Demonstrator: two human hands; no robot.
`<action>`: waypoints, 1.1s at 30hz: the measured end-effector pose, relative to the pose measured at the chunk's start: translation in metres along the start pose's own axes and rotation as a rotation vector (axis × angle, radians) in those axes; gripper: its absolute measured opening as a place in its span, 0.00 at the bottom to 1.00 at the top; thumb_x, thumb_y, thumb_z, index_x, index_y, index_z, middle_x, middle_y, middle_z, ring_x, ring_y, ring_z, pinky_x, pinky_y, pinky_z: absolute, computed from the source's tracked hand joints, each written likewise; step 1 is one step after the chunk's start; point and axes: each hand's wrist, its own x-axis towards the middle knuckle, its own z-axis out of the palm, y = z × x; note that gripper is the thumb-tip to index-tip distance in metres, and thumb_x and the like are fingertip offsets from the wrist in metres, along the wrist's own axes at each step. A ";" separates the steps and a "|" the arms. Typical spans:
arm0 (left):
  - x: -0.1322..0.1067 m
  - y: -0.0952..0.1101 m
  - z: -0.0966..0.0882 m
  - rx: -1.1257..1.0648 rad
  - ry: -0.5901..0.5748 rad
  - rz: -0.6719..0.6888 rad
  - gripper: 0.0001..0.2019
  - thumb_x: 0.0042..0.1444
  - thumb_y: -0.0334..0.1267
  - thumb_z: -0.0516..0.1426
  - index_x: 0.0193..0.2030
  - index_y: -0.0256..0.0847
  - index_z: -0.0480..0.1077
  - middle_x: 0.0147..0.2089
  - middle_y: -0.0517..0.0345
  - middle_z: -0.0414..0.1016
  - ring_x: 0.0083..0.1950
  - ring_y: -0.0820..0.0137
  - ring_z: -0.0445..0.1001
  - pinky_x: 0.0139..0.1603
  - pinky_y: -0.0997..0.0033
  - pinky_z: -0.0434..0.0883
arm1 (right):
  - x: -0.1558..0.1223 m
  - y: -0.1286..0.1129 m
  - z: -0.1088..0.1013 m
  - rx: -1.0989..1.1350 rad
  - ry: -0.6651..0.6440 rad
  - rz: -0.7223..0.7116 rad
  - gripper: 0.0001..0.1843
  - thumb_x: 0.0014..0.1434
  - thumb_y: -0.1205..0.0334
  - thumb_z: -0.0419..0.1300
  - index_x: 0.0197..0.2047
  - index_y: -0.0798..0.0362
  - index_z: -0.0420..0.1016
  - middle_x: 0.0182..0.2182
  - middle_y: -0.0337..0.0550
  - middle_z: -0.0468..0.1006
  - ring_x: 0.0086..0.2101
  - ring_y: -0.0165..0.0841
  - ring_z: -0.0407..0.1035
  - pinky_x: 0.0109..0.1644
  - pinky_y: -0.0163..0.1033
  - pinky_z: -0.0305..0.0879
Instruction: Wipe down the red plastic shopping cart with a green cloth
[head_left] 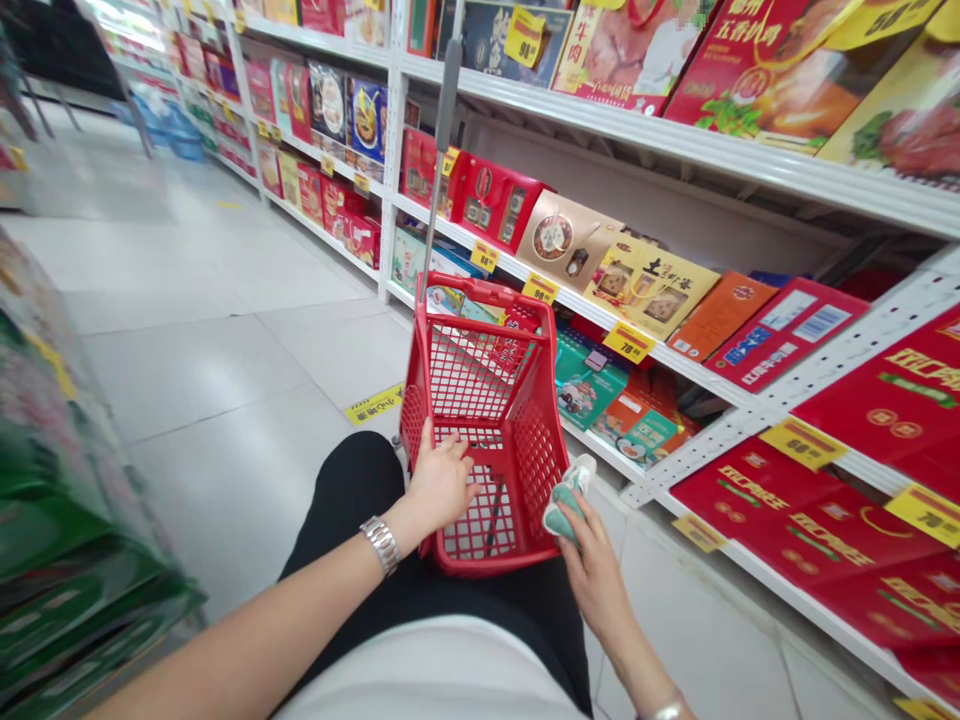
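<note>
A red plastic shopping basket [487,410] with a long grey pull handle [448,95] stands in front of my knees, nothing seen inside it. My left hand [441,482], a metal watch on its wrist, reaches over the basket's near left side with fingers spread, and holds nothing. At the basket's near right side, my right hand [589,550] grips a crumpled green-and-white cloth [566,505] between thumb and fingers. The cloth lies against or very near the basket's right wall; I cannot tell if they touch.
White shelves [675,130] with boxed goods and yellow price tags run along the right side. Green packages [82,580] are stacked at the left. A yellow floor sticker [375,404] lies on the tiled floor [202,350]. Water bottles [176,130] stand far back.
</note>
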 end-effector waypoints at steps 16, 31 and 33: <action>0.030 -0.034 0.000 0.044 -0.077 0.099 0.11 0.59 0.35 0.57 0.44 0.43 0.80 0.62 0.49 0.76 0.68 0.55 0.67 0.76 0.35 0.36 | 0.048 -0.126 0.053 -0.167 -0.297 -0.472 0.22 0.67 0.60 0.61 0.63 0.43 0.71 0.49 0.48 0.77 0.42 0.38 0.67 0.45 0.43 0.65; 0.062 -0.030 0.016 -0.058 0.258 -0.115 0.22 0.67 0.45 0.49 0.64 0.43 0.69 0.71 0.46 0.66 0.75 0.54 0.57 0.76 0.38 0.47 | 0.081 -0.007 0.037 -0.249 -0.060 -0.365 0.21 0.64 0.75 0.53 0.50 0.45 0.81 0.50 0.47 0.77 0.46 0.41 0.64 0.52 0.47 0.61; 0.059 -0.022 0.026 -0.090 0.221 -0.215 0.26 0.68 0.50 0.46 0.67 0.42 0.65 0.72 0.45 0.63 0.75 0.52 0.55 0.75 0.37 0.50 | 0.093 -0.015 0.045 -0.307 -0.124 -0.299 0.22 0.63 0.75 0.53 0.50 0.44 0.81 0.49 0.47 0.77 0.43 0.41 0.63 0.50 0.46 0.59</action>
